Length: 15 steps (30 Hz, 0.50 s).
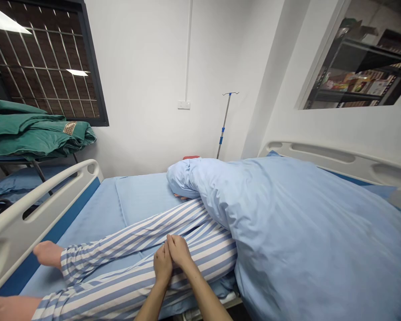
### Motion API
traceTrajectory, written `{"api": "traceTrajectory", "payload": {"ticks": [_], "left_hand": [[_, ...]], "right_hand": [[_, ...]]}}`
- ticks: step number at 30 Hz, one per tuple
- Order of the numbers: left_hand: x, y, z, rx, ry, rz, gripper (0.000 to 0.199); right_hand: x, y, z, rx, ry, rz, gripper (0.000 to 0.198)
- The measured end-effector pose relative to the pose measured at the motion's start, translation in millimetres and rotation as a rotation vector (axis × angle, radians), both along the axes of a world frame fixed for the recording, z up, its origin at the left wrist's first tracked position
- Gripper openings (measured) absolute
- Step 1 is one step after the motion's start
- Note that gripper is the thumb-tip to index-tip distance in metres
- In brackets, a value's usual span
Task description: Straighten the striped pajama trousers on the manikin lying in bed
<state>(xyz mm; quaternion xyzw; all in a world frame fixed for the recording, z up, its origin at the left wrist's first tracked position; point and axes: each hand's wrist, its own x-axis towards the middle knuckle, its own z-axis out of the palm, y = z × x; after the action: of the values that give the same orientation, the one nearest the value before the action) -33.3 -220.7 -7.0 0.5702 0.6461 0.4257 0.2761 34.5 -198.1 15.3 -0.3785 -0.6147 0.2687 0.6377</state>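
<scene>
A quilt (287,232) hid the upper part of the blue-and-white striped trousers (130,287); the left hand (162,263) and right hand (178,250) touched, curled, their grip impossible to tell.

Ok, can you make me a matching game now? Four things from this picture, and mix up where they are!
Things
1. Striped trousers
2. Duvet
3. IV pole
4. Green bedding

Where they are
A. Heaped by the barred window
B. Near the white wall, with hooks at the top
C. Beneath the left hand and right hand
D. Spread out, light blue and rumpled, near the headboard

Right pairs: 1-C, 2-D, 3-B, 4-A
</scene>
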Motion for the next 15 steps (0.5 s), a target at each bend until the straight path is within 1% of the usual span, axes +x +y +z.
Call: {"api": "traceTrajectory", "payload": {"ticks": [5,8,11,13,15], "left_hand": [[1,-2,0.4,-0.023,0.06,0.011,0.048],[5,-1,6.3,-0.076,0.133,0.005,0.043],[14,3,16.6,-0.098,0.194,0.026,0.04],[23,5,21.9,-0.076,0.147,0.029,0.041],[30,6,22.5,-0.06,0.057,0.039,0.044]], "right_hand": [[8,-12,-9,-0.014,-0.039,-0.059,0.026],[17,-17,-9,-0.016,-0.093,-0.03,0.027],[27,-14,-4,-0.009,-0.13,0.012,0.029],[32,-10,-2,-0.015,-0.159,0.039,0.03],[35,-7,-3,-0.021,-0.182,0.072,0.031]]}}
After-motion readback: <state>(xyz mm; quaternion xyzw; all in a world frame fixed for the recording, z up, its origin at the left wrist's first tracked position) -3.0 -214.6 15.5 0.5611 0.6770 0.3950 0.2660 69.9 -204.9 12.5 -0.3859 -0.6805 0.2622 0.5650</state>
